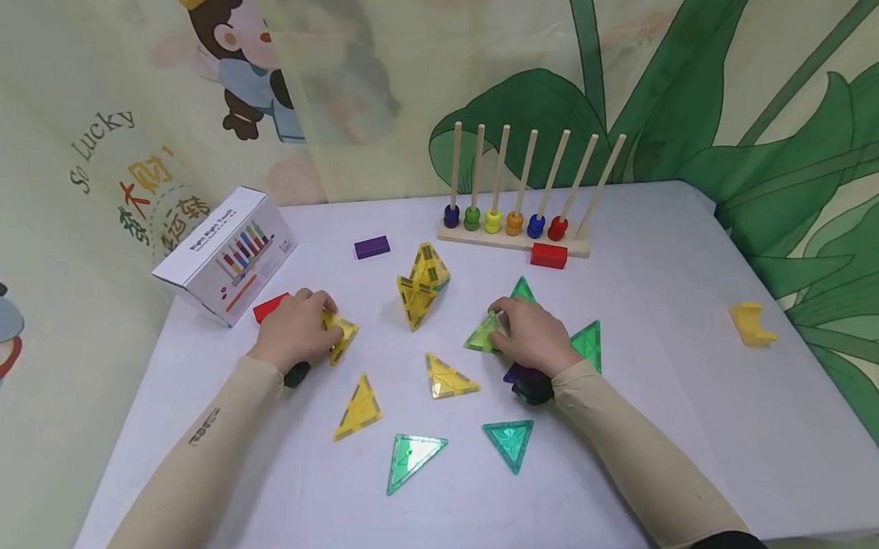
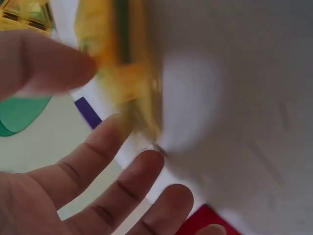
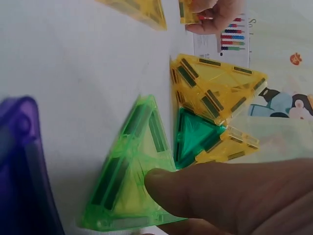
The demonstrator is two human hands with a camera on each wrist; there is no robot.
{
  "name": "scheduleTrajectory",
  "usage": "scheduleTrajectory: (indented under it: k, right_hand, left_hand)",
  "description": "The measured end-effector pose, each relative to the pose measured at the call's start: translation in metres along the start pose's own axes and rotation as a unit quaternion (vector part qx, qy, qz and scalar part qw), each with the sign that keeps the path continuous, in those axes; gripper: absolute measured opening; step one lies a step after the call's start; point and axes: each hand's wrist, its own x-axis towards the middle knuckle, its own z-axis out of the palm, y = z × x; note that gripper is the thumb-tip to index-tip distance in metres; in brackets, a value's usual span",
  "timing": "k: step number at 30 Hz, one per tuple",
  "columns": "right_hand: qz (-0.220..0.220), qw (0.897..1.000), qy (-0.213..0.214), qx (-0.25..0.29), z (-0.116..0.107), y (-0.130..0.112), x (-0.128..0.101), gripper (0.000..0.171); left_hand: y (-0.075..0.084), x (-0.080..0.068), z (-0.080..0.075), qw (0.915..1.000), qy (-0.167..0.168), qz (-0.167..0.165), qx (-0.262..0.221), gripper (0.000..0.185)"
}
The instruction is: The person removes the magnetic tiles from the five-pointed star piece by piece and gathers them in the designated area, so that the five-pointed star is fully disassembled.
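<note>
My left hand [image 1: 300, 327] pinches a yellow triangular magnetic tile [image 1: 345, 339] between thumb and fingers at the table's left side; in the left wrist view this tile [image 2: 132, 78] is blurred. In my right hand [image 1: 535, 336] is a light green triangular magnetic tile [image 3: 139, 171], the thumb lying on its face. Between the hands stands a small structure of joined tiles [image 1: 425, 279], yellow with one green triangle [image 3: 195, 134] in it. Two yellow triangles [image 1: 359, 410] lie nearer me, as do two teal-green ones [image 1: 510, 445]. More green triangles [image 1: 589, 345] lie around the right hand.
A wooden peg rack with coloured beads [image 1: 513, 229] stands at the back, a red block [image 1: 549, 256] before it. A white box [image 1: 229, 252] is at back left, near a red block [image 1: 270, 307] and a purple block [image 1: 372, 247]. A yellow curved piece [image 1: 751, 324] lies far right.
</note>
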Motion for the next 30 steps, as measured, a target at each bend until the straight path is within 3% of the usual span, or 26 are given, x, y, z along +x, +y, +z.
scheduleTrajectory:
  k: [4, 9, 12, 17, 21, 26, 30]
  right_hand:
    - [0.002, 1.0, -0.007, -0.01, 0.0, 0.0, 0.002, 0.048]
    - [-0.003, 1.0, -0.009, -0.007, 0.0, 0.001, 0.003, 0.045]
    - [-0.01, 1.0, 0.005, -0.004, 0.002, -0.003, 0.004, 0.041]
    - [-0.021, 0.999, 0.028, 0.006, 0.007, -0.02, 0.006, 0.036]
    - [-0.028, 0.999, 0.02, 0.025, 0.011, -0.041, 0.013, 0.036]
    - [-0.048, 0.998, 0.021, 0.035, 0.022, -0.061, 0.027, 0.044]
    - [-0.036, 0.998, 0.042, 0.033, 0.03, -0.065, 0.035, 0.054]
  left_hand:
    - [0.013, 0.004, -0.001, 0.9991, 0.029, 0.029, 0.009, 0.043]
    - [0.039, 0.019, -0.004, 0.9933, 0.07, 0.085, -0.034, 0.054]
    - [0.051, 0.03, -0.008, 0.9882, 0.084, 0.115, -0.057, 0.052]
    - [0.058, 0.043, -0.012, 0.9816, 0.054, 0.161, -0.088, 0.042]
    - [0.059, 0.049, -0.01, 0.9749, 0.034, 0.197, -0.098, 0.034]
    - [0.063, 0.054, -0.004, 0.9689, 0.053, 0.228, -0.081, 0.026]
    - [0.07, 0.058, 0.002, 0.9658, 0.076, 0.237, -0.074, 0.023]
